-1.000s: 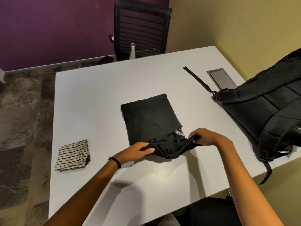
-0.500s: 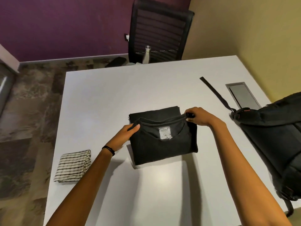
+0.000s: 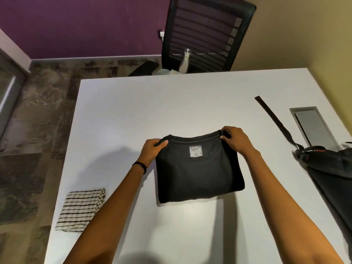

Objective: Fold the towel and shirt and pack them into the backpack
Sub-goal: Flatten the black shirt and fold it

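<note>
On the counter (image 3: pixel 171 103), left grip (image 3: pixel 151 152) and right grip (image 3: pixel 237 142) pinch the shirt (image 3: pixel 198 178) at its far corners (squaring the fold, I judge).

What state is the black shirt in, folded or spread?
Folded: the shirt is a compact rectangle, collar label on top; left hand and right hand pinch its far corners.

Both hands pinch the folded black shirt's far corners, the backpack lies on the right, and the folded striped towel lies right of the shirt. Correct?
One slip: the head view shows the striped towel lying left of the shirt, near the left edge of the table. The left hand and right hand do pinch the shirt's far corners, and the backpack lies on the right.
</note>
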Motion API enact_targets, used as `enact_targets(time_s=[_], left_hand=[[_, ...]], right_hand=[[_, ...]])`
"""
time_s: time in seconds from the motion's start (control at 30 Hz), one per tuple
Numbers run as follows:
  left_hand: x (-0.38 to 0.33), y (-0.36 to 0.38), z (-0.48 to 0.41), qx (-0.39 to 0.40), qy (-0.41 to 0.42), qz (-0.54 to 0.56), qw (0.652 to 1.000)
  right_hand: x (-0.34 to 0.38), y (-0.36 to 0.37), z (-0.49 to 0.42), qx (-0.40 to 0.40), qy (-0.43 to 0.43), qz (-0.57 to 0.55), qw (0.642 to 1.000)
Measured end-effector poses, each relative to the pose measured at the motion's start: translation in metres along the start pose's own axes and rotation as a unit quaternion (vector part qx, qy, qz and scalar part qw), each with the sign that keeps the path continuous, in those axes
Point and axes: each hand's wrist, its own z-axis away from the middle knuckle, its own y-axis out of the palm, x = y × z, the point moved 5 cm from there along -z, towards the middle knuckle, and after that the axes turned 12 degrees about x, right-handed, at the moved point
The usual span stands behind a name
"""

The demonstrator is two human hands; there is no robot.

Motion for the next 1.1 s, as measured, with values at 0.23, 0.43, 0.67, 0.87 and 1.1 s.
enact_targets(time_s=[0.23, 0.43, 0.67, 0.87, 1.1], left_hand=[[0.019, -0.006, -0.021, -0.071, -0.024, -0.042, 0.996], [0.028, -0.003, -0.022, -0.116, -0.018, -0.06, 0.991], [0.024, 0.0, -0.016, -0.151, -0.023, -0.086, 0.984], [0.018, 0.007, -0.004, -0.176, -0.034, -0.104, 0.978], [0.0, 0.093, 0.039, -0.108, 0.221, -0.471, 0.847]], right_hand=[[-0.008, 0.025, -0.027, -0.017, 0.004, -0.031, 0.999], [0.003, 0.027, -0.015, -0.055, -0.007, 0.007, 0.998], [0.058, 0.063, 0.049, -0.088, -0.087, 0.079, 0.989], [0.038, 0.106, 0.064, -0.038, -0.014, 0.131, 0.99], [0.03, 0.122, 0.053, -0.042, -0.031, 0.124, 0.991]])
